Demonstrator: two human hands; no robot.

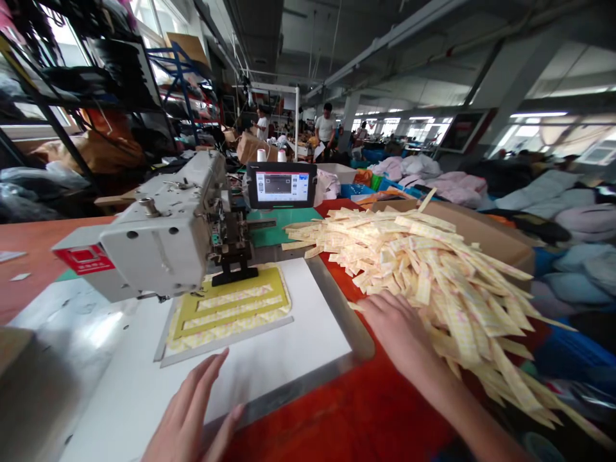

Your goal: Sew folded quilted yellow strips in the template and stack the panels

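My left hand [192,410] is over the front of the white work plate [308,346], fingers and thumb apart, nothing in it. At the left edge of a heap of pale yellow checked fabric strips [414,256], my right hand [392,324] has its fingers bent down together. One strip's end [355,307] pokes out from under those fingertips; the hand hides the rest of it. Under the head of the sewing machine [158,237] lies a quilted yellow checked fabric piece [283,312]. A slotted mustard-coloured template [231,292] covers much of this piece.
A lit control screen [282,186] stands behind the machine, with thread cones [261,156] beyond it. A cardboard box [481,234] backs the strip heap. Red-orange table surface [327,417] lies in front. Several people are farther back, one standing [325,131].
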